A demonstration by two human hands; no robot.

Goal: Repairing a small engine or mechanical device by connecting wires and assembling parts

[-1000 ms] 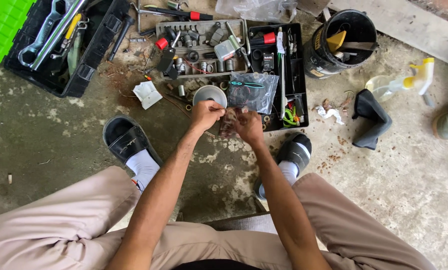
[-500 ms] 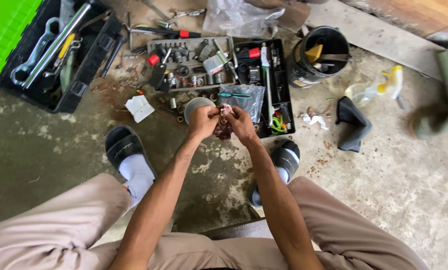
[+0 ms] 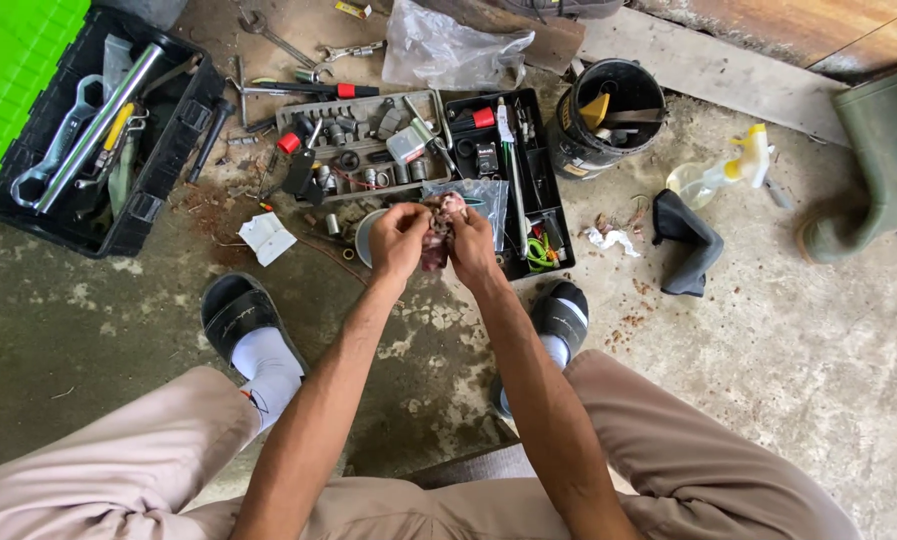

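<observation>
Two hands, left hand (image 3: 398, 243) and right hand (image 3: 471, 247), each grip clenched on one small rusty part (image 3: 438, 225), just above the tray's (image 3: 543, 262) near edge.

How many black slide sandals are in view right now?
2. One black slide sandal is on the person's left foot, left of the hands; the other sandal is on the right foot, partly hidden behind the right forearm.
</observation>
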